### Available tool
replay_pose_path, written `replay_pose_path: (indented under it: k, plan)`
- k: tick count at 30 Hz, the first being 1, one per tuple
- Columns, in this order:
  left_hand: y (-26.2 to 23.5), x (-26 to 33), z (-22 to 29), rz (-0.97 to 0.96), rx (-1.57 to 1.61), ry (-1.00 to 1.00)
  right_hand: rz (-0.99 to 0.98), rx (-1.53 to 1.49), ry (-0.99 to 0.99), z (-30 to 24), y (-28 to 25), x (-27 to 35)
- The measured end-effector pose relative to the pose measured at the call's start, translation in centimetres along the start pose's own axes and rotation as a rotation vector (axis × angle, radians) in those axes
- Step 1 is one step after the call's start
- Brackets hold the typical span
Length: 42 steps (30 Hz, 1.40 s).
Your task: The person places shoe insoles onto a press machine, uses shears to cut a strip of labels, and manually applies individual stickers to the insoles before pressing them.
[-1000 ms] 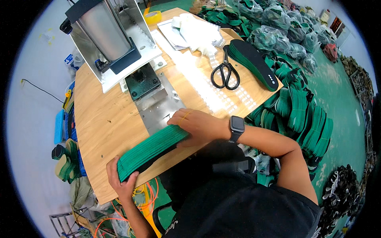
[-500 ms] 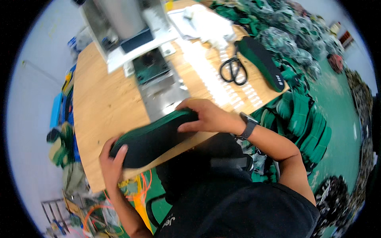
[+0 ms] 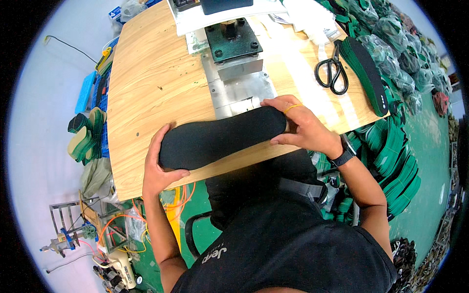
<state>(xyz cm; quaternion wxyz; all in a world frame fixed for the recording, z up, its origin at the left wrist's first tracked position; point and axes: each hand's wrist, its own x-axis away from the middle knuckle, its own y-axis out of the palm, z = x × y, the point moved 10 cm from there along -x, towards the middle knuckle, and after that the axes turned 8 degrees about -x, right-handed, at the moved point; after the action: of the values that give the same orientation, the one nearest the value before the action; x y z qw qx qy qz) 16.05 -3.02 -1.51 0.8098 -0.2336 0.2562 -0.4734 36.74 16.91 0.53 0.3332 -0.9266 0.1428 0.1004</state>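
**Black insole gripped at both ends**

Left hand grasps its left end, right hand its right, over the counter's near edge. Gripping looks done, release not; it lies outside the press. Counted: one press, one pair of scissors, one green-edged insole stack.

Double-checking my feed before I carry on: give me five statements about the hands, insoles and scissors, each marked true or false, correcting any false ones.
1. The left hand grips the wider end of the black insole. True.
2. The right hand is holding the scissors. False: it grips the insole's other end; the scissors lie on the wooden table.
3. The scissors have black handles. True.
4. A watch is worn on the left wrist. False: the watch is on the right wrist.
5. A green-sided insole stack lies right of the scissors. True.
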Motion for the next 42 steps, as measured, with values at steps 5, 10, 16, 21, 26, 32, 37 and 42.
replay_pose_path:
  k: [5, 10, 16, 21, 26, 32, 37, 42]
  plan:
    - [-0.2, -0.2, 0.2, -0.004, -0.026, 0.057, 0.012, -0.070, 0.037, 0.2, 0.1, 0.0]
    - [0.0, -0.5, 1.1, 0.050, 0.069, 0.035, 0.108, -0.160, 0.031, -0.2, 0.1, 0.6]
    - [0.1, -0.3, -0.2, 0.044, 0.128, 0.022, 0.063, -0.142, 0.039, 1.1, 0.2, 0.9]
    - [0.0, -0.3, 0.0, 0.016, 0.068, 0.059, 0.072, -0.101, -0.020, 0.4, 0.1, 0.3]
    - [-0.4, 0.2, -0.1, 0.027, 0.002, -0.025, 0.149, 0.019, 0.086, 0.2, 0.0, 1.2]
    - [-0.6, 0.2, -1.1, 0.008, -0.236, -0.115, 0.118, 0.103, 0.033, -0.4, 0.2, 0.2]
    - [-0.6, 0.0, -1.5, 0.008, -0.257, -0.114, 0.145, 0.144, -0.001, -0.4, -0.1, 0.1]
    - [-1.7, -2.2, -1.8, 0.026, -0.289, -0.052, 0.161, 0.198, -0.018, 0.4, -0.2, -1.6]
